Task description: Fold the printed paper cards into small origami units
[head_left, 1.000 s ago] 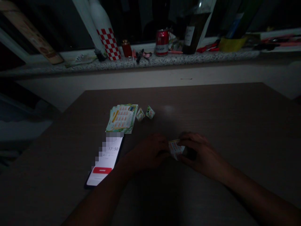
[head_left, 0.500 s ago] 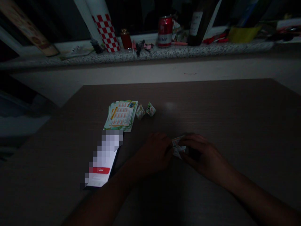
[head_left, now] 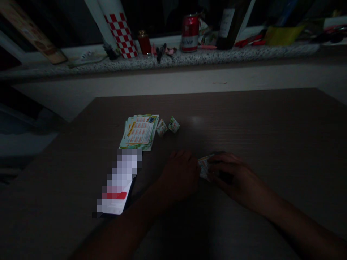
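A small printed paper slip [head_left: 204, 167] lies on the table between my hands, with only its middle showing. My left hand [head_left: 181, 175] is closed at the slip's left edge, its fingers curled down and the fingertips hidden. From the other side my right hand [head_left: 231, 174] pinches the slip, thumb below and fingers above. Farther back, a stack of printed paper slips [head_left: 139, 131] with number grids sits to the left. Close beside it are two small folded paper pieces, one [head_left: 162, 128] near the stack and another [head_left: 174, 125] to its right.
A phone [head_left: 123, 186] with a lit, partly blurred screen lies left of my left forearm. On the granite windowsill [head_left: 173, 61] stand a red-and-white can [head_left: 190, 33], a dark bottle [head_left: 227, 27], a checkered tube [head_left: 121, 34] and a small red jar [head_left: 144, 42].
My left hand has turned slightly, its fingers curled more at the slip. My right hand has shifted only a little. The stack, folded pieces and phone stay in place.
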A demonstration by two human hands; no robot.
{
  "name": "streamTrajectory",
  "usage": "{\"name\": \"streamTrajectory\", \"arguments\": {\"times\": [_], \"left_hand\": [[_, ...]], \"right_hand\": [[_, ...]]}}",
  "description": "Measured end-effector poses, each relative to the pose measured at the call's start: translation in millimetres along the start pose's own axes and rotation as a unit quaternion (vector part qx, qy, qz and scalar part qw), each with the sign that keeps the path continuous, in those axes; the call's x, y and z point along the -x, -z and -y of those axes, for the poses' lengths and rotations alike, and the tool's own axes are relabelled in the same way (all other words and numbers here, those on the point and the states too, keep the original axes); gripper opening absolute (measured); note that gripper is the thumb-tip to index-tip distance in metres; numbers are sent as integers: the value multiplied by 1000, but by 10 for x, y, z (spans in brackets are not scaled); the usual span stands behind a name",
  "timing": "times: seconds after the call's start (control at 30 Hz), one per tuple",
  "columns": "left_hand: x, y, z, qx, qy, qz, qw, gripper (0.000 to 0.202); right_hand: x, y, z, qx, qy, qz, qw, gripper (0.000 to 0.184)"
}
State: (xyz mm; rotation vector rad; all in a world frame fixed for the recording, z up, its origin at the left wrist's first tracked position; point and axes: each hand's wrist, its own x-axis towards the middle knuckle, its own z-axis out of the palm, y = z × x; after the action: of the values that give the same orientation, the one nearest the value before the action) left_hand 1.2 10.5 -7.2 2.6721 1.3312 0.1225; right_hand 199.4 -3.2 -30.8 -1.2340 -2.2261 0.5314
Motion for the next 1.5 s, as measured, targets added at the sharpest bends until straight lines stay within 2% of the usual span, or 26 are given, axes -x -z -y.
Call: {"name": "streamTrajectory", "arguments": {"times": [0.17, 0.33, 0.43, 0.77, 1.07, 1.23, 1.33, 1.5], "left_hand": [[-23, 15, -9, -31, -15, 11, 999, 22], [-37, 16, -15, -35, -14, 21, 999, 15], [-45, 12, -22, -41, -11, 18, 999, 14], [-74, -28, -19, -44, -22, 20, 999, 21], [-89, -80, -24, -44, -16, 3, 999, 18], [-91, -44, -38, -46, -15, 18, 999, 18], [-89, -22, -41, -46, -16, 18, 999, 17], [-93, -10, -40, -47, -16, 31, 998, 17]], "right_hand": [[5, 3, -1, 42, -43, -66, 996, 29], [-34, -11, 33, -59, -40, -92, 993, 29], [-43, -30, 44, -71, -44, -122, 989, 30], [-20, -51, 156, -87, -23, -96, 991, 34], [-33, -34, 93, -70, -32, -87, 993, 26], [-33, -1, 56, 16, -16, -79, 997, 27], [-38, 10, 12, 50, 16, -52, 997, 24], [-56, 9, -45, -6, 26, 0, 1000, 12]]}}
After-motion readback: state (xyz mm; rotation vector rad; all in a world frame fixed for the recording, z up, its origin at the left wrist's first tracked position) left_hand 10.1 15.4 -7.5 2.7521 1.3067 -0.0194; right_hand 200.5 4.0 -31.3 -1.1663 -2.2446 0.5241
